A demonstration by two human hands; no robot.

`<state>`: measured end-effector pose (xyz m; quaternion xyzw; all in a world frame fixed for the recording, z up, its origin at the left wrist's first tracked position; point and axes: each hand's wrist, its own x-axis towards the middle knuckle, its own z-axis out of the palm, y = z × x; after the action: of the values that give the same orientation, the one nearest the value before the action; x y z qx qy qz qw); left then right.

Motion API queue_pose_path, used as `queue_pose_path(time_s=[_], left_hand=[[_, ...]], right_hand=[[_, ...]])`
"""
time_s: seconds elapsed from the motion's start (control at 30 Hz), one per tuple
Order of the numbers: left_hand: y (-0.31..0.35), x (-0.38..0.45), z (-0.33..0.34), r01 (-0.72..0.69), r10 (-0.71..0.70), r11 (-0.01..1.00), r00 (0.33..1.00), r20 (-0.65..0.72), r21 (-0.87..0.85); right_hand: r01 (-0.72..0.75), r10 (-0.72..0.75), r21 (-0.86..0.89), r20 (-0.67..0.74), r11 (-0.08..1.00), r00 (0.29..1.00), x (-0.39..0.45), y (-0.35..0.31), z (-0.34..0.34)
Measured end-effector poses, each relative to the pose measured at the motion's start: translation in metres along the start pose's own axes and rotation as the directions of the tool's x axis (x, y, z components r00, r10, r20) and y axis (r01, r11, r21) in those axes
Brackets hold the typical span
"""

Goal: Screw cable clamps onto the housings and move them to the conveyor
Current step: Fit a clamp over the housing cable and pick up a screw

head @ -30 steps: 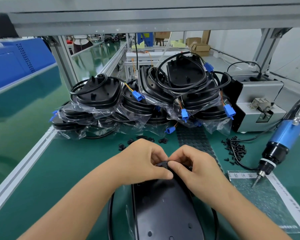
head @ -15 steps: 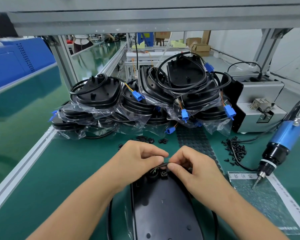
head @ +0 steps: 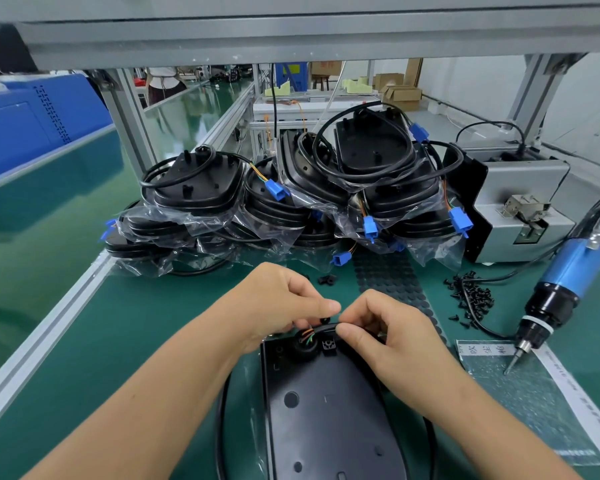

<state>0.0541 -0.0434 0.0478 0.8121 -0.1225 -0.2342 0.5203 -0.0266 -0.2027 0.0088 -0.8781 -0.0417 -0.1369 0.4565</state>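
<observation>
A black plastic housing point(head: 326, 417) lies flat on the green mat right in front of me, its black cable point(head: 321, 329) arching over its far end where coloured wires enter a round port. My left hand point(head: 278, 303) pinches a small black cable clamp point(head: 324, 321) just above the cable. My right hand point(head: 392, 337) pinches the cable between thumb and forefinger, close beside the left fingertips. A square screw post point(head: 329, 345) shows under the cable.
A pile of bagged black housings point(head: 291, 195) with blue connectors fills the back of the bench. Loose black screws point(head: 471, 294) and spare clamps point(head: 326, 280) lie on the mat. A blue electric screwdriver point(head: 565, 282) hangs at the right, tip on a bubble-wrap sheet point(head: 534, 400). The conveyor belt point(head: 32, 244) runs along the left.
Both hands have lifted slightly off the housing's far end, uncovering the wire port and screw post. The cable and clamp now sit between the fingertips above it.
</observation>
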Motion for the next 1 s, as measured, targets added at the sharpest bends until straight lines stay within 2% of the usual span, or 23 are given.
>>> queue_pose_path(time_s=[0.23, 0.57, 0.77, 0.9, 1.0], left_hand=[[0.003, 0.0, -0.004, -0.007, 0.007, 0.995, 1.0, 0.003, 0.099], [0.007, 0.0, -0.006, 0.008, -0.015, 0.992, 0.999, 0.049, 0.124], [0.004, -0.003, -0.004, -0.082, 0.057, 0.963, 0.993, 0.107, 0.255], [0.001, -0.009, -0.008, -0.096, 0.067, 0.97, 0.989, 0.134, 0.222], [0.0, -0.012, -0.007, -0.107, 0.086, 0.972, 0.991, 0.106, 0.207]], right_hand=[[-0.002, 0.002, 0.01, 0.003, 1.0, 1.0, 0.0, 0.001, 0.0], [-0.003, 0.003, 0.001, 0.005, 1.0, 1.0, 0.0, -0.001, -0.001], [-0.016, 0.016, 0.004, -0.014, 1.0, 1.0, 0.0, -0.002, -0.001], [-0.022, 0.022, -0.003, -0.016, 1.0, 1.0, 0.0, -0.002, 0.002], [-0.024, 0.024, -0.02, -0.009, 1.0, 1.0, 0.0, -0.001, 0.002]])
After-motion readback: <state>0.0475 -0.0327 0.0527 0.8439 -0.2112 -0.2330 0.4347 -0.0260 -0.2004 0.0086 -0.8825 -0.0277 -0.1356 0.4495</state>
